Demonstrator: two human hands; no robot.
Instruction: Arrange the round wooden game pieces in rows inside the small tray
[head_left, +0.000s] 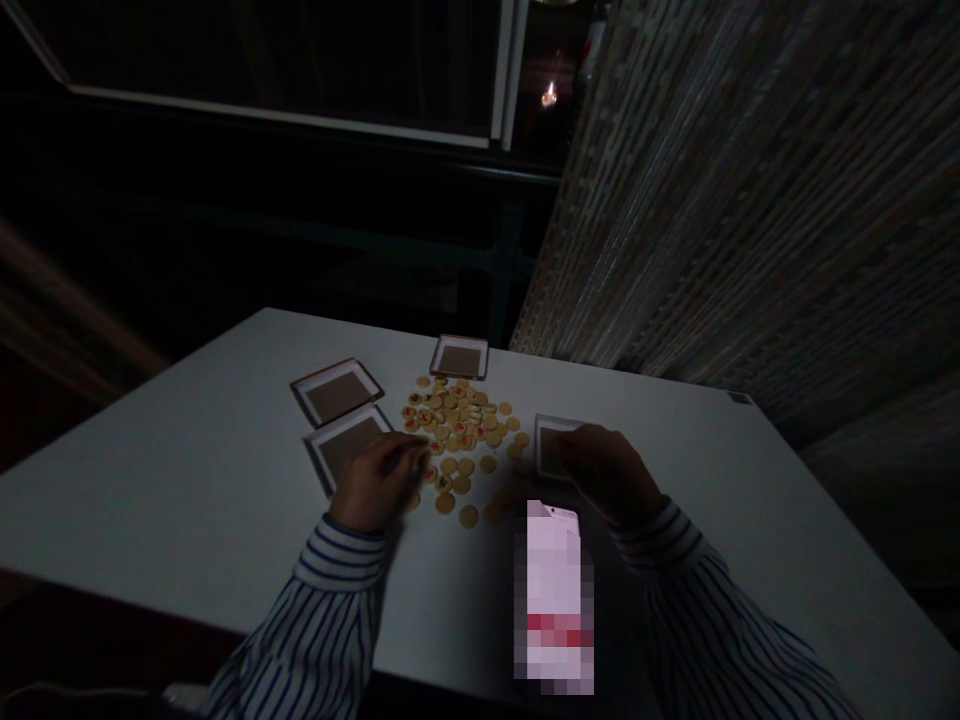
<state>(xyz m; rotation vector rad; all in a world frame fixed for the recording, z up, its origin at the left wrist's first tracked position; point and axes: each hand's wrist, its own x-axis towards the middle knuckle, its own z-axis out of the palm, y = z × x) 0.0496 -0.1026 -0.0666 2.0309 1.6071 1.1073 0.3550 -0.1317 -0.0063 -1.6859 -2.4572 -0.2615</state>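
Across the white table (187, 420), the gloom swallowed much of the detail. The phone (553, 590) at the near side was blurred into coarse blocks, its screen unreadable, and some discs beyond its top end sank into shadow. Red or black marks showed on several discs (461, 420), too small for me to read. Both striped sleeves ran out of view at the bottom.

Around the discs stood four shallow trays: the back tray (459, 360), the far-left tray (339, 395), the near-left tray (345, 445) just in front of it, and the right tray (550, 450). A string curtain (675, 200) hung beyond the table on the right.

The discs lay in a loose heap between the hands, some scattered toward the person. The left hand (382, 475) was at the heap's left edge, fingers curled and tips drawn together, covering part of the near-left tray; I could not tell whether it pinched a disc. The right hand (611, 470), also curled, hid part of the right tray, apart from the heap; its grip was out of sight.
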